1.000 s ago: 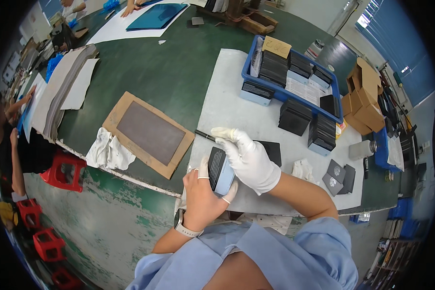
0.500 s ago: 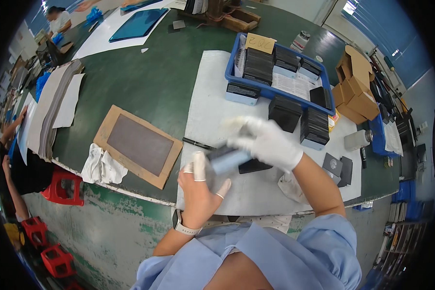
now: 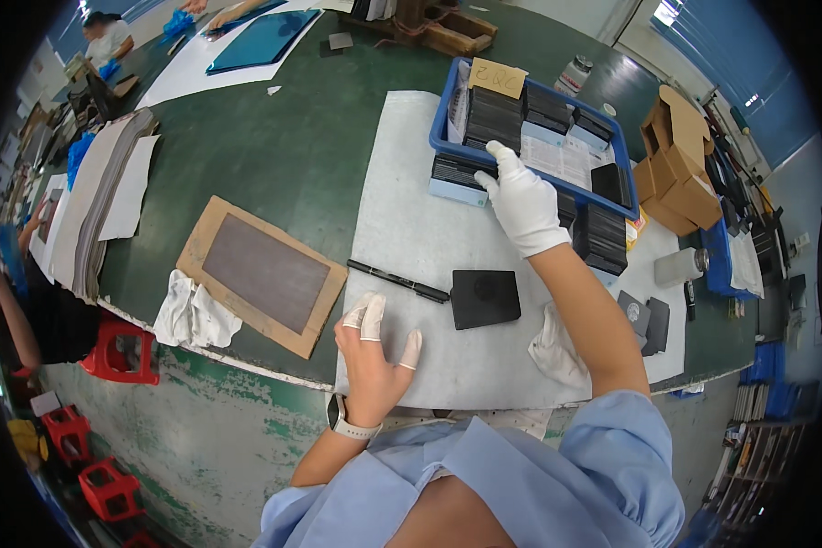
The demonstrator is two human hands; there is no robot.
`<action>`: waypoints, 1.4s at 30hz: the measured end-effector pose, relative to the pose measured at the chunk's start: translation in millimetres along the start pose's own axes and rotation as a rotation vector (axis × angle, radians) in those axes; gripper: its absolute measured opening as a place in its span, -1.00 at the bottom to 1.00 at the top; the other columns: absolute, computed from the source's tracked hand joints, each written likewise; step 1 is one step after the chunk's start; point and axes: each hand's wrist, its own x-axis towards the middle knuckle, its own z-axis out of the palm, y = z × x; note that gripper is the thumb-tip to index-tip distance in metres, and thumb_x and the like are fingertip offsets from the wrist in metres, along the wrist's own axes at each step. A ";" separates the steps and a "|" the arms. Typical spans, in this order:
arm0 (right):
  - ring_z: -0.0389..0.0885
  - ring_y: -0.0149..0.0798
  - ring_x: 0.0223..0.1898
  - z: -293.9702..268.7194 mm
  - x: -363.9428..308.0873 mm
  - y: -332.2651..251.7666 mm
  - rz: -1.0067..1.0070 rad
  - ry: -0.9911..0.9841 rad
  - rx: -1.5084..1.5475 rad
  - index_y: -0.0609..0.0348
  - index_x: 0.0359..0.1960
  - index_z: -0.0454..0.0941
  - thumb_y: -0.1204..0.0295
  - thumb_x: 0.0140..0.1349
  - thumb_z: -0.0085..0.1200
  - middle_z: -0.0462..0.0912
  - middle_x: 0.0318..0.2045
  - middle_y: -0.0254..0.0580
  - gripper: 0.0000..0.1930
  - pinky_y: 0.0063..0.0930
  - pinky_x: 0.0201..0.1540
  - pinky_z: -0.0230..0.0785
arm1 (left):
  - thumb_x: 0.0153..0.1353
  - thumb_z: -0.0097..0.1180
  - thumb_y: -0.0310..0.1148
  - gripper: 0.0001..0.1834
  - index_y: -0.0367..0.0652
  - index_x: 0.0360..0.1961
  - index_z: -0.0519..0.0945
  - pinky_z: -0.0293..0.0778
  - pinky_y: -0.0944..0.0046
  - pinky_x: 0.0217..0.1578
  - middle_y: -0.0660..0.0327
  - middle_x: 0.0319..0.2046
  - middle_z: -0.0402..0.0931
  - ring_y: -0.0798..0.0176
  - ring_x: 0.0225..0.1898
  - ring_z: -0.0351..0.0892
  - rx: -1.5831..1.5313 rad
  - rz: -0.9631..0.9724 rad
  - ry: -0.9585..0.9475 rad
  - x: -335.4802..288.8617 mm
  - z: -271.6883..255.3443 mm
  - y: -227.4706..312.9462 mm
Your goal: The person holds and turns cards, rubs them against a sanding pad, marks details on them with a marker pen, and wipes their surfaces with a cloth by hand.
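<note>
My right hand [image 3: 525, 210], in a white glove, reaches to the near edge of the blue tray [image 3: 438, 128]. Its thumb and forefinger are spread at the right end of a stack of black cards [image 3: 458, 175] with a light-blue lower part; nothing else shows between them. My left hand [image 3: 372, 370], with white finger cots on some fingers, hovers open and empty over the near part of the pale mat [image 3: 411, 219]. A flat black square piece [image 3: 485, 299] lies on the mat between my hands, touching or nearly touching a black pen [image 3: 397, 279].
Black stacks [image 3: 601, 239] stand right of my right hand. A brown-framed dark panel [image 3: 265, 274] and white cloth [image 3: 192, 310] lie left. Crumpled white cloth [image 3: 557, 347], clear jar [image 3: 680, 267] and cardboard box [image 3: 671, 164] are right. Other people work at far left.
My right hand has moved up and away to the tray edge. The blurred black-and-light-blue piece between my hands is gone from there, uncovering the black square. My left hand has hardly moved.
</note>
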 end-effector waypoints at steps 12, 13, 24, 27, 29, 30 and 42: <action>0.37 -0.59 -0.62 -66.5 -51.8 -5.4 0.587 0.076 0.873 0.16 -0.14 0.52 0.42 0.17 0.16 0.50 -0.64 -0.41 -0.76 -0.65 -0.53 0.27 | -0.09 0.34 -0.37 -0.49 -0.18 -0.04 0.52 0.23 0.16 -0.11 0.13 -0.25 0.45 0.08 -0.15 0.40 -0.095 0.331 -0.374 53.2 -2.3 31.7; 0.36 -0.62 -0.61 -69.1 -55.2 -5.5 0.722 0.029 0.980 0.17 -0.13 0.52 0.43 0.17 0.15 0.50 -0.63 -0.43 -0.76 -0.67 -0.53 0.25 | -0.11 0.37 -0.33 -0.44 -0.17 -0.01 0.51 0.22 0.15 -0.12 0.11 -0.24 0.44 0.09 -0.13 0.39 -0.090 0.388 -0.423 62.1 2.9 33.7; 0.32 -0.64 -0.60 -31.6 -84.3 -4.9 0.699 0.068 1.221 0.25 -0.15 0.51 0.54 0.23 0.00 0.46 -0.59 -0.45 -0.83 -0.72 -0.55 0.18 | -0.44 0.53 -0.10 -0.07 -0.22 0.05 0.45 0.25 0.11 0.02 0.03 -0.10 0.34 -0.03 -0.07 0.32 -0.047 0.145 -0.700 93.5 33.4 19.8; 0.31 -0.64 -0.61 -29.7 -86.5 -3.3 0.711 0.023 1.243 0.25 -0.15 0.51 0.55 0.23 0.00 0.45 -0.61 -0.45 -0.83 -0.72 -0.56 0.18 | -0.45 0.53 -0.08 -0.09 -0.22 0.02 0.47 0.25 0.12 -0.01 0.07 -0.14 0.36 0.00 -0.09 0.34 -0.048 0.128 -0.727 93.7 35.0 14.8; 0.31 -0.64 -0.61 -30.7 -86.1 -2.7 0.734 0.018 1.244 0.25 -0.15 0.51 0.54 0.23 -0.01 0.45 -0.61 -0.45 -0.83 -0.72 -0.56 0.18 | -0.45 0.53 -0.08 -0.11 -0.22 0.00 0.49 0.25 0.13 -0.02 0.10 -0.16 0.37 0.02 -0.11 0.35 -0.051 0.139 -0.748 93.2 36.3 14.4; 0.31 -0.64 -0.61 -31.3 -85.9 -2.5 0.747 0.014 1.246 0.24 -0.15 0.51 0.54 0.23 -0.01 0.45 -0.61 -0.45 -0.83 -0.72 -0.56 0.18 | -0.44 0.53 -0.08 -0.13 -0.22 -0.01 0.49 0.25 0.14 -0.03 0.11 -0.18 0.38 0.03 -0.13 0.36 -0.058 0.130 -0.741 93.9 35.6 16.4; 0.33 -0.62 -0.62 -32.6 -85.4 5.9 0.799 0.056 1.349 0.24 -0.17 0.53 0.51 0.24 0.03 0.46 -0.60 -0.44 -0.84 -0.71 -0.58 0.17 | -0.38 0.50 -0.15 -0.26 -0.21 -0.08 0.55 0.18 0.14 -0.06 0.09 -0.20 0.34 0.04 -0.11 0.31 -0.075 0.218 -0.657 86.2 37.2 10.9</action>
